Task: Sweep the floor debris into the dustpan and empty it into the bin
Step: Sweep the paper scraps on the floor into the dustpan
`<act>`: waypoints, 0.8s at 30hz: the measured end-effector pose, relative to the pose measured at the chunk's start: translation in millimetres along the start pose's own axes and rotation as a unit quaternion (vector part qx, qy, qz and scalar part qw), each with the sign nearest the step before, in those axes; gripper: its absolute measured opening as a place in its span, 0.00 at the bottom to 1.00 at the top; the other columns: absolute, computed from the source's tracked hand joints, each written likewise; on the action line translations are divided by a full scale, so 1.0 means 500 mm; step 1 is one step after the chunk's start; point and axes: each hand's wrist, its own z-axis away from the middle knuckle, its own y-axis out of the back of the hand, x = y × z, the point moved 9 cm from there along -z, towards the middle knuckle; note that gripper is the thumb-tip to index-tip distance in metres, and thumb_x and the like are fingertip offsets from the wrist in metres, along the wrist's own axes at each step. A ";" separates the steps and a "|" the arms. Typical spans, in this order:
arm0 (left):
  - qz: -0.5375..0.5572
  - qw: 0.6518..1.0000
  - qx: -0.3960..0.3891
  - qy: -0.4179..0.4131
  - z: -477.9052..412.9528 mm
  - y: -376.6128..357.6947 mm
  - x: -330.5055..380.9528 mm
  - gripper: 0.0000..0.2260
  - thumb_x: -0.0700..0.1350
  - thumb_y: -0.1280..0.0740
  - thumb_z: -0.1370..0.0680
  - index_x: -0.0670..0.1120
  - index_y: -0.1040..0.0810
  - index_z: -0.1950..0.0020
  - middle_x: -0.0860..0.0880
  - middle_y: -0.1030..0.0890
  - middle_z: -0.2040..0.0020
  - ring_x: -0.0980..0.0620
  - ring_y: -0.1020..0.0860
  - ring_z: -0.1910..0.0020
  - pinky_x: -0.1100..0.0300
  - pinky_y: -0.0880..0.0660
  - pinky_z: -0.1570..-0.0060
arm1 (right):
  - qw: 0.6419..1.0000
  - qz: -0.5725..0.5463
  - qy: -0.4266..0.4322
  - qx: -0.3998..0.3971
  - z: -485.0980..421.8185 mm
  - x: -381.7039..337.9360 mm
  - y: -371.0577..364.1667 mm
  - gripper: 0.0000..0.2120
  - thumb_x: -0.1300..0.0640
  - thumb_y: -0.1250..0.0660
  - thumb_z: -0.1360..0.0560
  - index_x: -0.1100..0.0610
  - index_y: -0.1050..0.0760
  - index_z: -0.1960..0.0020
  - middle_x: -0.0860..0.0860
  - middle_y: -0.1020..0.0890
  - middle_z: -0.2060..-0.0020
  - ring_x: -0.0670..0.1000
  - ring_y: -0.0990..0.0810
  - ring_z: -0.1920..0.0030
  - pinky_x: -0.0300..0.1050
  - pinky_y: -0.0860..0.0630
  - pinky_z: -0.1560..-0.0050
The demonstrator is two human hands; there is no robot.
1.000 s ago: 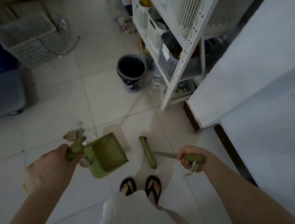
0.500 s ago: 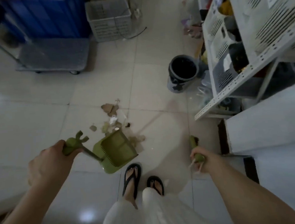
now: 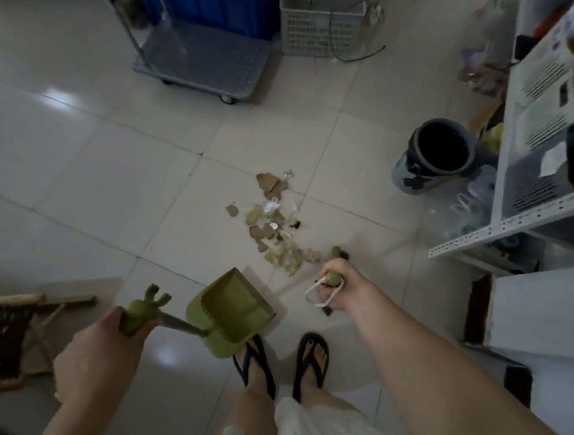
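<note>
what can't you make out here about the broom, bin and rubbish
Broom: head view, its sweeping end is almost wholly hidden behind the right hand gripping it.
Bin: head view, inside too dark to show contents.
Debris: head view, pieces too small and blurred to identify.
Shelf: head view, cut off by the right edge.

Bare left forearm enters at 7 o'clock, runs toward 1 o'clock. left hand (image 3: pixel 97 355) back-up, fingers wrapped round dustpan handle (image 3: pixel 138 314). Bare right forearm enters at 5 o'clock, runs toward 11 o'clock. right hand (image 3: pixel 344 290) fisted round broom handle (image 3: pixel 333 277). Hands well apart, not touching; right hand sits at 2 o'clock of left hand.
</note>
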 end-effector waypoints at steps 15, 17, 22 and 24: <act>0.050 0.996 -0.051 0.050 -0.124 -0.027 -0.107 0.21 0.66 0.35 0.27 0.48 0.26 0.58 0.50 0.22 0.69 0.46 0.22 0.69 0.55 0.22 0.66 | 0.993 -0.095 0.056 -0.047 -0.023 -0.152 -0.231 0.16 0.67 0.45 0.38 0.56 0.42 0.82 0.50 0.40 0.87 0.47 0.42 0.90 0.29 0.47 0.87; 0.063 0.995 -0.053 0.064 -0.130 -0.026 -0.108 0.20 0.66 0.35 0.26 0.49 0.26 0.58 0.50 0.22 0.68 0.45 0.22 0.67 0.54 0.22 0.65 | 0.998 -0.021 0.039 -0.053 -0.010 -0.171 -0.251 0.16 0.68 0.47 0.35 0.57 0.42 0.80 0.50 0.40 0.87 0.47 0.42 0.90 0.28 0.47 0.88; 0.078 0.992 -0.054 0.089 -0.138 -0.021 -0.098 0.20 0.66 0.36 0.26 0.49 0.25 0.57 0.51 0.22 0.67 0.47 0.22 0.67 0.57 0.24 0.66 | 0.938 0.347 -0.018 -0.001 0.020 -0.193 -0.285 0.13 0.66 0.44 0.29 0.58 0.37 0.72 0.50 0.33 0.85 0.46 0.35 0.87 0.28 0.40 0.84; 0.074 0.991 -0.047 0.101 -0.141 -0.018 -0.086 0.20 0.66 0.35 0.26 0.49 0.24 0.57 0.51 0.22 0.67 0.47 0.23 0.66 0.57 0.26 0.67 | 0.902 0.430 0.008 0.020 0.014 -0.216 -0.297 0.10 0.67 0.42 0.30 0.60 0.35 0.70 0.51 0.32 0.85 0.46 0.34 0.87 0.30 0.38 0.81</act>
